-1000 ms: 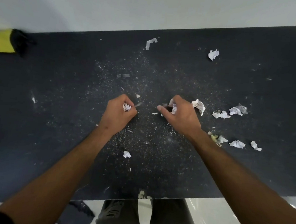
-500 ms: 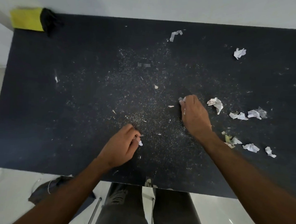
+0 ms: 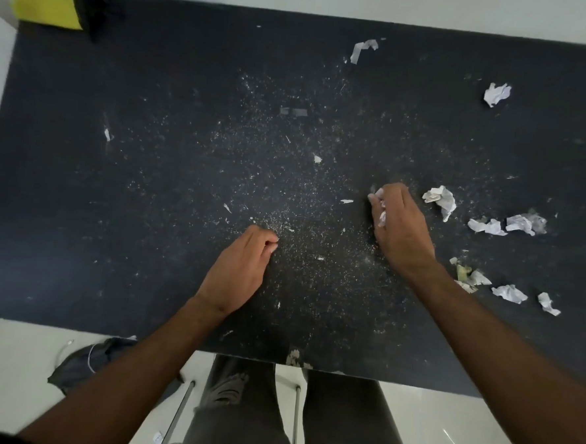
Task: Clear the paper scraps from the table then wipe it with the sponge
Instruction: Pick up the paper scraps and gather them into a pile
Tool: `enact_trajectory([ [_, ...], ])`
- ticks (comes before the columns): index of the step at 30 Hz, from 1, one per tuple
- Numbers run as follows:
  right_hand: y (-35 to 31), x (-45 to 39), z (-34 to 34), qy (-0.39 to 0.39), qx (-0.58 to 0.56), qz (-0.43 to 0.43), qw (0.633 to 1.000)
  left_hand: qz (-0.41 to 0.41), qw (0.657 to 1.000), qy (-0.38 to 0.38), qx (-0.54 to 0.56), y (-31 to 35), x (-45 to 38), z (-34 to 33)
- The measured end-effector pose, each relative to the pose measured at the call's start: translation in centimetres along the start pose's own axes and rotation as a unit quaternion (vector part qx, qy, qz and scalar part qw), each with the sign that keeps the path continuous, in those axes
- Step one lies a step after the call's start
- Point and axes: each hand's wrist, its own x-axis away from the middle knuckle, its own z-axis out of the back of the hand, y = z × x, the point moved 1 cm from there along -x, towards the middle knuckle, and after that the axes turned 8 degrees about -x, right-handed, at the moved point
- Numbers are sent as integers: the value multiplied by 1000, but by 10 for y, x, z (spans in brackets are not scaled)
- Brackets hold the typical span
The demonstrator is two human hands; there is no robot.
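A black table [image 3: 114, 211] is strewn with white crumbs and crumpled paper scraps. My left hand [image 3: 238, 273] rests near the table's middle front, fingers closed, a bit of white paper showing at the fingertips. My right hand [image 3: 399, 228] lies further right, closed on white paper scraps [image 3: 381, 211] that poke out of its fingers. Loose scraps lie right of it: one crumpled scrap [image 3: 440, 200], a pair [image 3: 507, 224], and several [image 3: 507, 291] near my right forearm. A far scrap [image 3: 496, 93] and a paper strip [image 3: 362, 49] lie at the back. The yellow and black sponge [image 3: 54, 6] sits at the back left corner.
Tiny scraps lie at the left [image 3: 107, 135] and centre [image 3: 317, 159]. The table's front edge [image 3: 72, 323] runs above my legs and a chair frame [image 3: 184, 410]. A dark cloth [image 3: 80, 366] lies on the white floor at the lower left. A pale wall stands behind the table.
My left hand drew back from the centre toward the front of the table and picked up the small scrap there. My right hand stayed put, holding its scraps. The view shifted left.
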Motion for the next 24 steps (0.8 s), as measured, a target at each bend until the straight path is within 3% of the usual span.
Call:
enact_trajectory([
  [10,-17,-46,-1,12,-90,-60,994,38,995,66,64,-15,-95,21],
  [24,-9,-89,-23,91,-1,-20,996,-42,993,19,-109,-21,-219,37],
])
